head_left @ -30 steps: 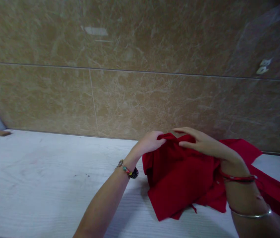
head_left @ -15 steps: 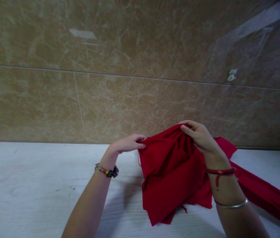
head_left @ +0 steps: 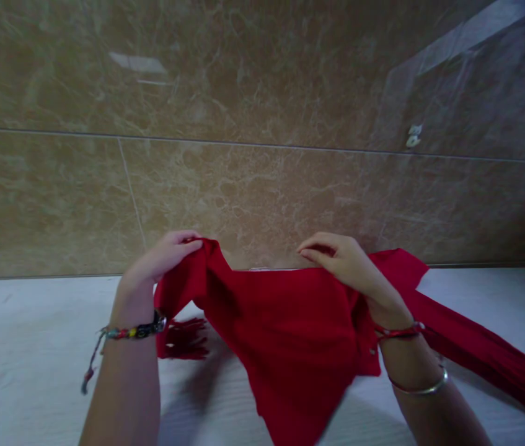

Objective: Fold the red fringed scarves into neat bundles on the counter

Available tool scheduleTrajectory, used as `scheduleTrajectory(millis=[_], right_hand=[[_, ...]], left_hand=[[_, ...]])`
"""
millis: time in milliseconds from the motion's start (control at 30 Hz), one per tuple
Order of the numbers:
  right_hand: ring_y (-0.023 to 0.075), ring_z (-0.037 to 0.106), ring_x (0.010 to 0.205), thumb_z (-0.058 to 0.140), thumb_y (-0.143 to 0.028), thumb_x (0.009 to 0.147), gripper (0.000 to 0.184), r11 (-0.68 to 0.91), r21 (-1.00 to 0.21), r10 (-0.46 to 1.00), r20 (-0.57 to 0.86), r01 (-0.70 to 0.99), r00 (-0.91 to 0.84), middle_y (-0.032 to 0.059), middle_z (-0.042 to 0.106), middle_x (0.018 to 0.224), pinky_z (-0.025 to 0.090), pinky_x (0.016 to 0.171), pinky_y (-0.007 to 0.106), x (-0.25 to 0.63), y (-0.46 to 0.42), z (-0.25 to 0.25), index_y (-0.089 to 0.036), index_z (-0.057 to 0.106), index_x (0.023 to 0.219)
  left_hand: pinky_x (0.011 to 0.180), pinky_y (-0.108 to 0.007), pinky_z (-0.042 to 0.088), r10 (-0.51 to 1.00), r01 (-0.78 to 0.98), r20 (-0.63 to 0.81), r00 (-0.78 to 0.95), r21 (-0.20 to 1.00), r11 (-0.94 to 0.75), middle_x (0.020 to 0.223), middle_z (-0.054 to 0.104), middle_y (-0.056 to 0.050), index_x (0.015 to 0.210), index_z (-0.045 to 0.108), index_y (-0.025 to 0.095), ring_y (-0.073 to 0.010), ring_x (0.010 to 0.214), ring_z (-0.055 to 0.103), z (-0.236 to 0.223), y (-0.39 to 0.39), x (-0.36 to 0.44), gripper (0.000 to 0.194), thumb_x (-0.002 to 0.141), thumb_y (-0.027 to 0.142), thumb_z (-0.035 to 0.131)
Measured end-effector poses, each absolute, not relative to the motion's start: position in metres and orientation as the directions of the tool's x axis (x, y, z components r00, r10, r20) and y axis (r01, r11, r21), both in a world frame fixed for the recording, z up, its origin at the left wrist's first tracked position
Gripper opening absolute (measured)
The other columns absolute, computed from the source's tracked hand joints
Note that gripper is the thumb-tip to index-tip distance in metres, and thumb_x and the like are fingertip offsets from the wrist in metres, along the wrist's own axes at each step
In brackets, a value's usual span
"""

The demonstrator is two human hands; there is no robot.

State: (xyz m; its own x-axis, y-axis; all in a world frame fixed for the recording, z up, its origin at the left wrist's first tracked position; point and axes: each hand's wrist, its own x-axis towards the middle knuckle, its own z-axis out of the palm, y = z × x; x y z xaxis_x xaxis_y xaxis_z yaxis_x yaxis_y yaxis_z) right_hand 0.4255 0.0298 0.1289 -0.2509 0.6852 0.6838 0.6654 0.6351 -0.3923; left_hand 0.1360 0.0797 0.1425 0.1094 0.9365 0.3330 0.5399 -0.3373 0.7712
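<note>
A red fringed scarf [head_left: 290,334] is spread in loose folds across the middle, draped over something whose pale edge [head_left: 260,269] barely shows at the back. My left hand [head_left: 164,254] pinches the scarf's left part and holds it raised, its dark red fringe [head_left: 188,339] hanging below. Above the scarf's back edge is my right hand [head_left: 336,257], thumb and fingertips brought together with no cloth visible between them. Its wrist is over the right-hand folds. What lies beneath the cloth is mostly hidden.
A long red strip of cloth [head_left: 485,341] runs off to the lower right. The pale wood-grain surface [head_left: 34,359] meets a brown marbled tile wall [head_left: 243,192] at the back. A small white fitting [head_left: 413,135] is on the wall at right.
My left hand has moved left and a little up, pulling out the scarf's fringed end. My right hand has released the cloth and shifted slightly left. The view has turned slightly.
</note>
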Motion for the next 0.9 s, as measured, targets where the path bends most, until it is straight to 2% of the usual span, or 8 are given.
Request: scheduleTrajectory(millis=[167, 300, 367, 433, 567, 700, 800, 900], right_hand=[[0.0148, 0.058, 0.063, 0.045, -0.023, 0.082, 0.022, 0.542, -0.298, 0.804, 0.455, 0.786, -0.382, 0.0031, 0.065, 0.067, 0.041, 0.06, 0.025, 0.401, 0.056, 0.098, -0.018, 0.065, 0.073], [0.0179, 0.059, 0.077, 0.05, -0.028, 0.08, 0.021, 0.576, -0.264, 0.812, 0.292, 0.774, -0.505, 0.0082, 0.066, 0.087, 0.042, 0.07, 0.027, 0.399, 0.078, 0.071, -0.015, 0.065, 0.088], [0.0189, 0.057, 0.086, 0.06, -0.034, 0.073, 0.036, 0.631, -0.297, 0.775, 0.2, 0.717, -0.6, 0.01, 0.063, 0.101, 0.042, 0.074, 0.027, 0.399, 0.081, 0.063, -0.014, 0.06, 0.104], [0.0177, 0.057, 0.083, 0.065, -0.036, 0.068, 0.05, 0.642, -0.342, 0.749, 0.092, 0.686, -0.656, 0.0085, 0.063, 0.1, 0.043, 0.071, 0.026, 0.397, 0.081, 0.057, -0.015, 0.055, 0.111], [0.0135, 0.057, 0.067, 0.061, -0.021, 0.07, 0.02, 0.652, -0.305, 0.714, -0.058, 0.694, -0.697, 0.0015, 0.065, 0.076, 0.04, 0.061, 0.021, 0.388, 0.08, 0.053, -0.016, 0.066, 0.089], [0.014, 0.056, 0.067, 0.052, -0.016, 0.075, 0.015, 0.608, -0.254, 0.794, 0.18, 0.752, -0.581, 0.003, 0.066, 0.074, 0.039, 0.062, 0.022, 0.397, 0.081, 0.067, -0.017, 0.066, 0.077], [0.0154, 0.057, 0.07, 0.048, -0.019, 0.078, 0.017, 0.467, -0.262, 0.844, 0.416, 0.844, -0.338, 0.0044, 0.066, 0.076, 0.039, 0.066, 0.024, 0.429, 0.082, 0.088, -0.017, 0.065, 0.075], [0.0174, 0.057, 0.069, 0.046, -0.023, 0.078, 0.018, 0.276, -0.27, 0.799, 0.598, 0.922, -0.064, 0.005, 0.064, 0.072, 0.041, 0.066, 0.027, 0.471, 0.081, 0.104, -0.018, 0.064, 0.075]], left_hand=[[0.069, -0.024, 0.043, 0.865, 0.615, 0.273, 0.42, 0.616, -0.493, 0.075, 0.063, 0.0, 0.073, 0.062, 0.015, -0.0151, 0.072, 0.055, 0.14, 0.077, 0.167, 0.028, 0.067, 0.039, 0.049], [0.068, -0.025, 0.043, 0.87, 0.613, 0.239, 0.431, 0.631, -0.477, 0.078, 0.063, -0.001, 0.079, 0.062, 0.015, -0.0156, 0.073, 0.055, 0.142, 0.072, 0.177, 0.029, 0.069, 0.039, 0.047], [0.067, -0.025, 0.044, 0.88, 0.605, 0.248, 0.405, 0.649, -0.461, 0.078, 0.063, -0.001, 0.078, 0.061, 0.015, -0.0154, 0.073, 0.055, 0.142, 0.072, 0.174, 0.029, 0.069, 0.038, 0.048], [0.067, -0.025, 0.044, 0.887, 0.589, 0.271, 0.375, 0.67, -0.453, 0.078, 0.063, -0.001, 0.077, 0.061, 0.015, -0.0155, 0.073, 0.055, 0.142, 0.074, 0.171, 0.027, 0.068, 0.038, 0.049], [0.066, -0.026, 0.044, 0.897, 0.534, 0.323, 0.303, 0.722, -0.44, 0.077, 0.063, -0.001, 0.077, 0.061, 0.016, -0.0161, 0.071, 0.056, 0.139, 0.081, 0.166, 0.026, 0.065, 0.037, 0.051], [0.06, -0.024, 0.042, 0.908, 0.49, 0.401, 0.119, 0.772, -0.405, 0.072, 0.062, 0.0, 0.077, 0.06, 0.016, -0.0151, 0.065, 0.055, 0.134, 0.092, 0.153, 0.025, 0.064, 0.036, 0.052], [0.055, -0.023, 0.04, 0.908, 0.494, 0.419, 0.032, 0.783, -0.378, 0.065, 0.06, 0.001, 0.074, 0.06, 0.016, -0.0138, 0.06, 0.053, 0.131, 0.098, 0.141, 0.023, 0.063, 0.036, 0.053], [0.056, -0.022, 0.039, 0.907, 0.465, 0.412, 0.093, 0.787, -0.405, 0.066, 0.06, 0.001, 0.071, 0.061, 0.015, -0.0131, 0.061, 0.052, 0.131, 0.098, 0.139, 0.023, 0.064, 0.036, 0.054]])
